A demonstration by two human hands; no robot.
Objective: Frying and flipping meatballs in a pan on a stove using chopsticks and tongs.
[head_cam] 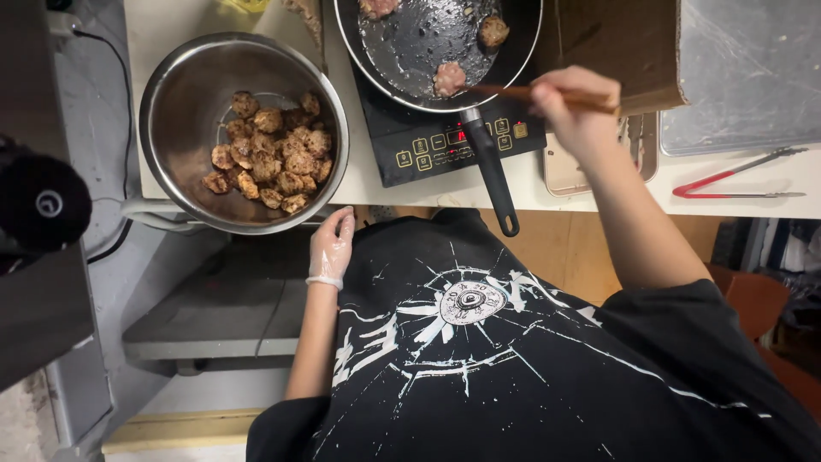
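Left hand, gloved, is hanging half-open near the body, gripping nothing, just below the bowl of browned meatballs. Right hand is closing on wooden chopsticks, tips touching a meatball in the pan. The meatball is probably soft, greasy, crumbly; pinching its sides lightly seems best. Pan handle is jutting toward the body. Tongs are lying right of the pan.

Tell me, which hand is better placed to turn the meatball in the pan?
Probably the right hand: it holds wooden chopsticks whose tips touch a meatball in the pan. The gloved left hand rests at the counter edge, near the steel bowl, away from the pan.
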